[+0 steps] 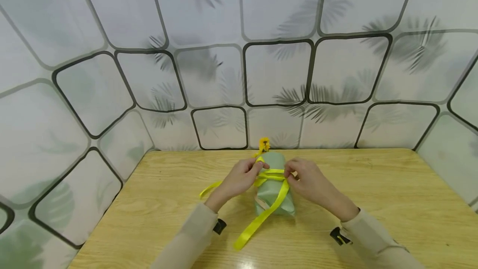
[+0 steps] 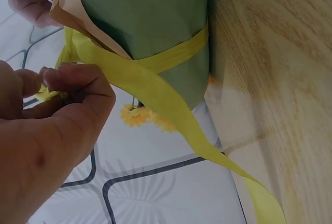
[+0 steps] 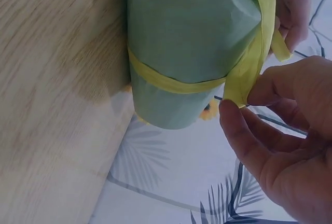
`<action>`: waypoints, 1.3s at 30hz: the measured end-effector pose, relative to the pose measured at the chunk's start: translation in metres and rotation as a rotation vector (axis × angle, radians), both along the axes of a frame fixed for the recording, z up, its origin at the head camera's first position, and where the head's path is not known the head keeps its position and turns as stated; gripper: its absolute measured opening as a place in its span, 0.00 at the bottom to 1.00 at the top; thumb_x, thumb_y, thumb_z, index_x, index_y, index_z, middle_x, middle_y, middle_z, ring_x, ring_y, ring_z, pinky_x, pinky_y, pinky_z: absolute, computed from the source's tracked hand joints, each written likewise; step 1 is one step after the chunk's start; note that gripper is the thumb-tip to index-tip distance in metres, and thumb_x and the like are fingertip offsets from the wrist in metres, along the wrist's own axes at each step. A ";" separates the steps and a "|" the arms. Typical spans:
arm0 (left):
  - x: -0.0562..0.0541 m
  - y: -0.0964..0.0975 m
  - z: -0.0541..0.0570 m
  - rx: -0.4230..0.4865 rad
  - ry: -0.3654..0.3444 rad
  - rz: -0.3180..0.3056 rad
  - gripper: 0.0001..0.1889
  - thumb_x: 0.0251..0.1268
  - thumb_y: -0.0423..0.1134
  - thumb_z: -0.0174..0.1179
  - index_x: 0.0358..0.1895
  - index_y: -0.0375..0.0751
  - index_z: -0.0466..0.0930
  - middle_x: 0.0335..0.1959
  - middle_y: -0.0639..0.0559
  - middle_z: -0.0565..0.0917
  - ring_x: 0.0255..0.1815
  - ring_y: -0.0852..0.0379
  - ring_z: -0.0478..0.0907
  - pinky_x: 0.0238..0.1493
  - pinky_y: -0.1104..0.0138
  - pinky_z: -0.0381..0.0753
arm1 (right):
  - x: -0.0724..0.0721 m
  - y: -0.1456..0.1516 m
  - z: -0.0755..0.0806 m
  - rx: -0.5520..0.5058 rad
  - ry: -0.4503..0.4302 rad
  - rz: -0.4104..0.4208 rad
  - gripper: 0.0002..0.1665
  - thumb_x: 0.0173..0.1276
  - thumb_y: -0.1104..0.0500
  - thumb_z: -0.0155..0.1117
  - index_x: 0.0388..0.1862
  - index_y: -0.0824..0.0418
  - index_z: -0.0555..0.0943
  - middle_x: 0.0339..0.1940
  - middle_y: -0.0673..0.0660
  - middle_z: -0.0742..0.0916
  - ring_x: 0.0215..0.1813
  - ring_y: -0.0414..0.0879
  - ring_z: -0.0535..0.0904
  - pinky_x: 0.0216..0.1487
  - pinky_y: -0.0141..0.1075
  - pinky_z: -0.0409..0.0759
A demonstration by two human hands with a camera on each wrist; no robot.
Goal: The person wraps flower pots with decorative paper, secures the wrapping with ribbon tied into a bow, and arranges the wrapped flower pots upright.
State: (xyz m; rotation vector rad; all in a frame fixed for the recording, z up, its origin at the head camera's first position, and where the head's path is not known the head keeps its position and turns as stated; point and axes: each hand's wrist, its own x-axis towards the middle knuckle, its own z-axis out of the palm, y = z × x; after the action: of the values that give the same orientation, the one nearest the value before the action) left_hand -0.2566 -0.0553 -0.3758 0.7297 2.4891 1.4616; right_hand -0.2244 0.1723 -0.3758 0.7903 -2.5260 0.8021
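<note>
A bundle in pale green wrapping paper [image 1: 274,196] lies on the table, and a bright yellow ribbon [image 1: 275,176] runs round its middle. My left hand [image 1: 242,175] pinches a part of the ribbon at the bundle's left side. On the other side my right hand [image 1: 309,179] pinches the ribbon between thumb and forefinger, as the right wrist view shows. One ribbon tail hangs down over the front of the bundle onto the table; another trails off to the left. Tan paper [image 2: 72,6] shows along the wrapping's edge in the left wrist view.
Yellow flowers [image 1: 264,144] stick out beyond the bundle's far end. The wooden table [image 1: 168,219] ends at a patterned curtain [image 1: 276,74] of leaves and dark-lined shapes, which also closes off the left and right. Dark straps [image 1: 219,226] sit at both cuffs.
</note>
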 end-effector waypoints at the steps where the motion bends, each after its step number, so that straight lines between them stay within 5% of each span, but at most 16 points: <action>1: 0.000 0.001 0.000 -0.018 0.010 -0.002 0.20 0.85 0.44 0.43 0.53 0.40 0.86 0.18 0.52 0.72 0.17 0.60 0.56 0.23 0.71 0.62 | 0.000 0.000 0.000 0.008 0.011 -0.008 0.13 0.59 0.76 0.64 0.27 0.59 0.81 0.35 0.56 0.86 0.35 0.44 0.81 0.33 0.30 0.83; 7: 0.002 0.001 0.001 -0.067 -0.006 -0.022 0.24 0.83 0.44 0.36 0.54 0.41 0.85 0.32 0.46 0.82 0.23 0.59 0.64 0.30 0.70 0.70 | 0.000 0.002 -0.002 0.020 0.057 -0.032 0.12 0.58 0.77 0.65 0.30 0.61 0.83 0.31 0.54 0.85 0.31 0.41 0.81 0.32 0.31 0.81; 10: 0.001 0.000 0.001 -0.059 -0.017 -0.041 0.24 0.76 0.42 0.35 0.45 0.37 0.85 0.49 0.49 0.86 0.27 0.60 0.67 0.33 0.69 0.73 | 0.001 0.002 0.000 0.015 0.047 -0.038 0.13 0.58 0.78 0.63 0.34 0.62 0.84 0.33 0.55 0.86 0.29 0.39 0.77 0.30 0.30 0.78; 13: 0.000 -0.003 0.001 -0.051 -0.018 -0.067 0.24 0.67 0.40 0.39 0.51 0.36 0.85 0.55 0.47 0.85 0.28 0.58 0.67 0.33 0.69 0.73 | 0.002 0.004 0.001 0.005 0.038 -0.025 0.14 0.59 0.78 0.61 0.36 0.62 0.85 0.35 0.56 0.86 0.28 0.36 0.72 0.29 0.28 0.74; 17: 0.001 -0.006 0.001 -0.074 -0.042 -0.059 0.26 0.67 0.41 0.45 0.64 0.41 0.80 0.36 0.50 0.81 0.26 0.59 0.64 0.30 0.69 0.70 | 0.003 0.009 0.003 0.009 0.065 0.026 0.17 0.58 0.80 0.61 0.38 0.62 0.85 0.36 0.56 0.87 0.29 0.34 0.70 0.28 0.28 0.73; 22: 0.000 -0.005 -0.001 -0.127 0.001 -0.019 0.19 0.77 0.49 0.54 0.60 0.43 0.82 0.19 0.57 0.67 0.19 0.61 0.61 0.23 0.71 0.65 | 0.005 0.021 0.002 0.029 0.103 0.065 0.19 0.56 0.82 0.62 0.37 0.62 0.87 0.35 0.54 0.86 0.29 0.33 0.71 0.28 0.29 0.74; 29: 0.001 -0.002 -0.004 -0.154 0.071 -0.007 0.14 0.76 0.49 0.58 0.54 0.47 0.86 0.15 0.59 0.62 0.16 0.61 0.57 0.21 0.71 0.62 | 0.005 0.042 -0.002 0.081 0.117 0.044 0.20 0.55 0.81 0.64 0.37 0.60 0.88 0.33 0.52 0.87 0.30 0.32 0.72 0.29 0.28 0.73; 39: 0.001 0.001 -0.005 -0.148 0.093 0.006 0.11 0.74 0.46 0.61 0.50 0.47 0.87 0.15 0.59 0.61 0.17 0.62 0.56 0.20 0.71 0.61 | 0.002 0.069 -0.002 0.186 0.325 -0.005 0.26 0.47 0.84 0.67 0.38 0.58 0.87 0.35 0.51 0.85 0.37 0.48 0.80 0.35 0.40 0.81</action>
State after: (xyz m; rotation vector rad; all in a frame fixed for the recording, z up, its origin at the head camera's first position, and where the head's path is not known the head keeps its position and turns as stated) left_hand -0.2558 -0.0540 -0.3809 0.7794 2.6368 1.2559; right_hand -0.2224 0.2414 -0.3780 0.8926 -2.3282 0.4012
